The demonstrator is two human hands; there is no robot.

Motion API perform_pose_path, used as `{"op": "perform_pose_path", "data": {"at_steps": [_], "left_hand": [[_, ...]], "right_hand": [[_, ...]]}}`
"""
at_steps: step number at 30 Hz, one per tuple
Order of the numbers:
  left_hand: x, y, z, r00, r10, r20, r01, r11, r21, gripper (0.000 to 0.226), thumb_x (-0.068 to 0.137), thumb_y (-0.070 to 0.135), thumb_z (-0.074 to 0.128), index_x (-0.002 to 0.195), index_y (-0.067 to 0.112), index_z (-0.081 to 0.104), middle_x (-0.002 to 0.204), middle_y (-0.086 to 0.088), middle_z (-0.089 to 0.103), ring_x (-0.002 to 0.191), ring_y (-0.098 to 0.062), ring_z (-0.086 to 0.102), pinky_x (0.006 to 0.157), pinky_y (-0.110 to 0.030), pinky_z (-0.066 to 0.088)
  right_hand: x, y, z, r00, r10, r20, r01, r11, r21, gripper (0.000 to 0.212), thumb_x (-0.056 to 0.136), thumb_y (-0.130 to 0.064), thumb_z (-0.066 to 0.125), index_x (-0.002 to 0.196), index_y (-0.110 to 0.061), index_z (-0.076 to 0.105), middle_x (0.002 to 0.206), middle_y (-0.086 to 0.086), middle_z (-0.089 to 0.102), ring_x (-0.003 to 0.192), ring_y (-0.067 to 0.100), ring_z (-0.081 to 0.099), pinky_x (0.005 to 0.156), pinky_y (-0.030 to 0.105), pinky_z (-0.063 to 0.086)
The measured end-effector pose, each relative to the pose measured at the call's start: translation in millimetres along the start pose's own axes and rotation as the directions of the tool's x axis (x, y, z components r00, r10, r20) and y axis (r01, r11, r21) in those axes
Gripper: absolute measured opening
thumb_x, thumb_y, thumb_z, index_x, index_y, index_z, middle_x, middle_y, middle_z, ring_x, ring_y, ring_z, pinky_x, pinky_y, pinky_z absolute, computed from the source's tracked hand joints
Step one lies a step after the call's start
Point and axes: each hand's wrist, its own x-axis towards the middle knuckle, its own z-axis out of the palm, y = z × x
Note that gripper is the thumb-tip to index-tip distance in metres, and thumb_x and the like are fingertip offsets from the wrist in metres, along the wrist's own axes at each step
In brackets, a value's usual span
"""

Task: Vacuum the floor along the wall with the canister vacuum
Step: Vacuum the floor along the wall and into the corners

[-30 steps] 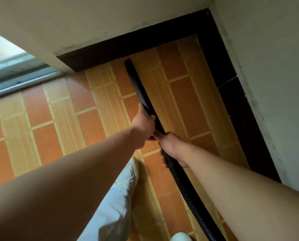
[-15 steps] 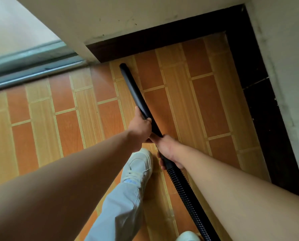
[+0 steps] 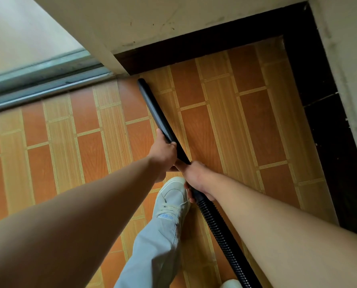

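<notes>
My left hand [image 3: 163, 154] grips the wand [image 3: 156, 115] ahead of my right hand [image 3: 198, 179], likewise wrapped round it, wand running forward-left, tip beside the skirting [image 3: 194, 48]

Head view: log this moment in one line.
left hand: grips wand | right hand: grips wand | wand tip: near baseboard

Soft daylight, wide-angle view, mild blur.
Light comes from the pale glass [image 3: 28, 38] at upper left and lies evenly on the tiled floor [image 3: 225, 121] and wall [image 3: 152, 17]; shadows are faint, darkest beside the shoe [image 3: 173, 200]. A dull sheen runs along the black wand [image 3: 154, 109]. Straight lines bow toward the edges, and the near forearms [image 3: 69, 221] look soft and oversized.
</notes>
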Motion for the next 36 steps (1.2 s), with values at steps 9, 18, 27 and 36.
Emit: {"op": "perform_pose_path", "data": {"at_steps": [9,18,27,36], "left_hand": [[-2.8,9.6,12.0,1.0,0.018,0.017,-0.018,1.0,0.019,0.027,0.107,0.012,0.04,0.122,0.033,0.035,0.114,-0.014,0.062,0.091,-0.028,0.07,0.064,-0.046,0.062],[-7.3,26.7,60.1,0.995,0.048,0.084,-0.056,0.994,0.094,0.04,0.107,0.011,0.039,0.132,0.041,0.034,0.113,-0.009,0.062,0.091,-0.026,0.069,0.07,-0.051,0.062],[-17.5,49.8,121.0,0.984,0.084,0.157,-0.118,0.967,0.225,0.055,0.106,0.011,0.043,0.151,0.036,0.025,0.112,-0.008,0.058,0.086,-0.024,0.064,0.07,-0.047,0.063],[-25.4,75.5,170.5,0.957,0.147,0.249,-0.247,0.863,0.44,0.062,0.103,0.016,0.046,0.155,0.038,0.02,0.133,-0.016,0.059,0.105,-0.036,0.068,0.084,-0.053,0.061]], "right_hand": [[2.7,2.8,-13.8,0.999,-0.044,-0.031,0.043,0.999,-0.019,0.072,0.089,-0.08,0.048,0.123,-0.019,0.067,0.057,0.005,0.046,0.045,0.022,0.049,0.054,0.036,0.05],[-13.6,22.1,-46.0,0.992,-0.059,-0.113,0.074,0.987,0.139,0.067,0.093,-0.074,0.047,0.118,-0.016,0.07,0.064,0.003,0.045,0.04,0.017,0.043,0.052,0.033,0.048],[-35.4,43.2,-98.7,0.985,-0.038,-0.17,0.085,0.955,0.283,0.06,0.096,-0.07,0.049,0.117,-0.016,0.067,0.072,0.005,0.05,0.047,0.017,0.048,0.055,0.033,0.048],[-42.7,56.7,-135.6,0.977,-0.054,-0.207,0.144,0.883,0.446,0.057,0.097,-0.065,0.053,0.116,-0.013,0.067,0.065,0.004,0.049,0.041,0.016,0.046,0.05,0.028,0.044]]}}
